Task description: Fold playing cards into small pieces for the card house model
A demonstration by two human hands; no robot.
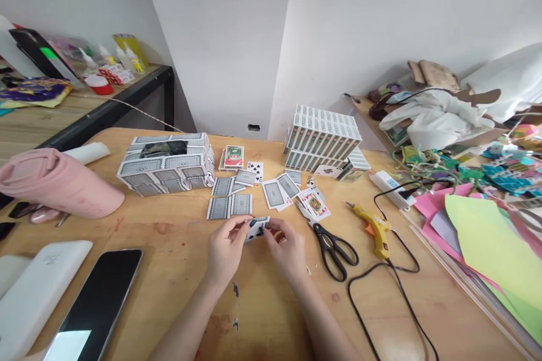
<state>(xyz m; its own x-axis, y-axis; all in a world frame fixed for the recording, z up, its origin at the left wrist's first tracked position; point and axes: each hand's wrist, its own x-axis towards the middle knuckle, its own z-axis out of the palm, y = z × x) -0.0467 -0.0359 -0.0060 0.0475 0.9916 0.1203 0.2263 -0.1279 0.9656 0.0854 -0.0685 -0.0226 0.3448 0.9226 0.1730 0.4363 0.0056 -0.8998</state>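
Both of my hands meet at the middle of the wooden table (169, 237). My left hand (226, 248) and my right hand (287, 248) pinch a small folded playing card (257, 227) between their fingertips. Just beyond it lie loose playing cards (231, 206), some face down, some face up. A box covered in playing cards (167, 163) stands to the left behind them. Black scissors (334, 245) lie just right of my right hand.
A yellow glue gun (375, 225) with a black cord lies right of the scissors, near a white power strip (392, 189). Stacked card packs (324, 135) stand at the back. Coloured paper sheets (486, 237) cover the right side. A phone (99, 299), a white case (38, 287) and a pink roll (55, 180) sit left.
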